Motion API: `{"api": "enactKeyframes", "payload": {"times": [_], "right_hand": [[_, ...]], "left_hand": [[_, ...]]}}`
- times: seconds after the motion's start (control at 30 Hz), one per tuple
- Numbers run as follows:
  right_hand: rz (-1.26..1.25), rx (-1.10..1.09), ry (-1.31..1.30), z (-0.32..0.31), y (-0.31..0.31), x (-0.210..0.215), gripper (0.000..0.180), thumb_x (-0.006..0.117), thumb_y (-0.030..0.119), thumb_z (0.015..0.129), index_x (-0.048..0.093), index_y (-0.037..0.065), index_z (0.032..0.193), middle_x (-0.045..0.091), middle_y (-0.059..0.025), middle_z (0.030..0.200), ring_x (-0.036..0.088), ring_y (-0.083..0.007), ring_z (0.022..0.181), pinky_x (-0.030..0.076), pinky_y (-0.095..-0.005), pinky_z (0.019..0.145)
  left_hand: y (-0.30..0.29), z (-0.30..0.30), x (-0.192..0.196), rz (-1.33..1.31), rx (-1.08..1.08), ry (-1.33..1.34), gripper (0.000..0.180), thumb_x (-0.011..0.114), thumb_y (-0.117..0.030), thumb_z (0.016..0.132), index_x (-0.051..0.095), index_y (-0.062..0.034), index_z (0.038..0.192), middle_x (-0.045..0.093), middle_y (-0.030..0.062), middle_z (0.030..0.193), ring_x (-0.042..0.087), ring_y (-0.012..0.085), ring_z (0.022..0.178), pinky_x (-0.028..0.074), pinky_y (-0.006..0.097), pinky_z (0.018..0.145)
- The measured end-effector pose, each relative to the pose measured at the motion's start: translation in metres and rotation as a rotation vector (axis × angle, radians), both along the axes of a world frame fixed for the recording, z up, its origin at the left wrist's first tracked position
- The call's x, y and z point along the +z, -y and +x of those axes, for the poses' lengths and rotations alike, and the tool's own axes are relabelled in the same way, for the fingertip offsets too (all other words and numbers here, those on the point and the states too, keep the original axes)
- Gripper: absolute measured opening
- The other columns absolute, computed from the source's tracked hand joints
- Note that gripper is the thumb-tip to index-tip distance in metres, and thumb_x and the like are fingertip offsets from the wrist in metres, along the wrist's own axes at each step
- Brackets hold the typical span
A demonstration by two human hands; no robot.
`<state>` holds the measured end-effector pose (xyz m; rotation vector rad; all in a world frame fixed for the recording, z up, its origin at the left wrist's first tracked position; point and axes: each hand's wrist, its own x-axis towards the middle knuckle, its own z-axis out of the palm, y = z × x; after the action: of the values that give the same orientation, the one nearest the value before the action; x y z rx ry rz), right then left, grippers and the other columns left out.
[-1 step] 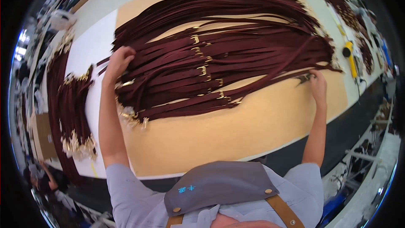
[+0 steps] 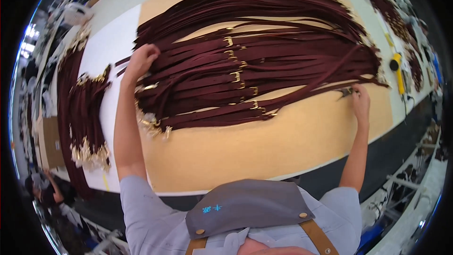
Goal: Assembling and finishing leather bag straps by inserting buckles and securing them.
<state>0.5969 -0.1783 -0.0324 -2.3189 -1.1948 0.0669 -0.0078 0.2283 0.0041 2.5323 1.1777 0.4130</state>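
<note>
Dark red straps (image 2: 198, 85) with gold buckles lie side by side across the tan board (image 2: 245, 153). My left hand (image 2: 144, 61) is over their left ends, its fingers curled closed; anything pinched in them is hidden. Gold clasps (image 2: 151, 125), partly wrapped in whitish covering, hang from the strap ends just below that hand. Near the straps' right ends, my right hand (image 2: 361, 99) is closed around small dark scissors (image 2: 346, 93). Their blades point left, below the lowest strap.
More straps with wrapped clasps (image 2: 89, 156) lie on the white surface at left, beside a cardboard box (image 2: 51, 144). A yellow-and-black tool (image 2: 398, 71) lies at right. Further straps (image 2: 389, 12) are at the far right. Another person (image 2: 47, 189) is at lower left.
The whole view has shifted slightly, so the table and straps appear a little further right. Both hands stay at nearly the same places on the straps.
</note>
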Motion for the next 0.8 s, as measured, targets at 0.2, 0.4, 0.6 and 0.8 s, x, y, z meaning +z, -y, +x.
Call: {"api": "enactKeyframes", "payload": {"times": [0.2,0.4,0.6,0.8], "right_hand": [[0.098,0.057,0.306,-0.005,0.004,-0.034,0.031,0.048,-0.001,0.082,0.062,0.001,0.110,0.057,-0.0145,0.123,0.051,-0.0329,0.116,0.039,-0.0402,0.100],[0.122,0.036,0.323,-0.002,0.004,-0.044,0.036,0.047,-0.002,0.080,0.063,0.003,0.112,0.056,-0.0145,0.126,0.051,-0.0327,0.116,0.039,-0.0406,0.100],[0.285,0.015,0.256,-0.033,-0.007,-0.029,0.034,0.050,-0.003,0.083,0.062,0.003,0.114,0.056,-0.0146,0.125,0.053,-0.0287,0.114,0.044,-0.0359,0.094],[0.218,0.304,-0.910,-0.160,-0.073,0.058,0.036,0.055,0.020,0.097,0.056,-0.004,0.123,0.067,-0.0120,0.110,0.062,-0.0091,0.067,0.048,-0.0209,0.060]], "left_hand": [[0.004,0.007,0.014,-0.118,0.188,0.048,0.019,0.061,-0.009,0.081,0.068,-0.0036,0.097,0.065,0.0142,0.094,0.063,0.0285,0.094,0.049,0.037,0.082],[-0.008,-0.013,-0.006,0.125,0.204,-0.189,0.020,0.062,-0.010,0.080,0.068,-0.0095,0.098,0.065,0.0107,0.099,0.059,0.0322,0.104,0.046,0.046,0.090],[0.006,-0.014,0.052,0.092,0.190,0.060,0.020,0.062,-0.018,0.084,0.066,-0.0029,0.097,0.068,0.0147,0.083,0.065,0.0309,0.078,0.050,0.038,0.074],[0.125,0.040,0.169,-0.356,0.071,0.577,0.017,0.059,-0.019,0.092,0.061,-0.0018,0.091,0.049,-0.0064,0.068,0.043,0.0019,0.061,0.032,0.018,0.055]]}}
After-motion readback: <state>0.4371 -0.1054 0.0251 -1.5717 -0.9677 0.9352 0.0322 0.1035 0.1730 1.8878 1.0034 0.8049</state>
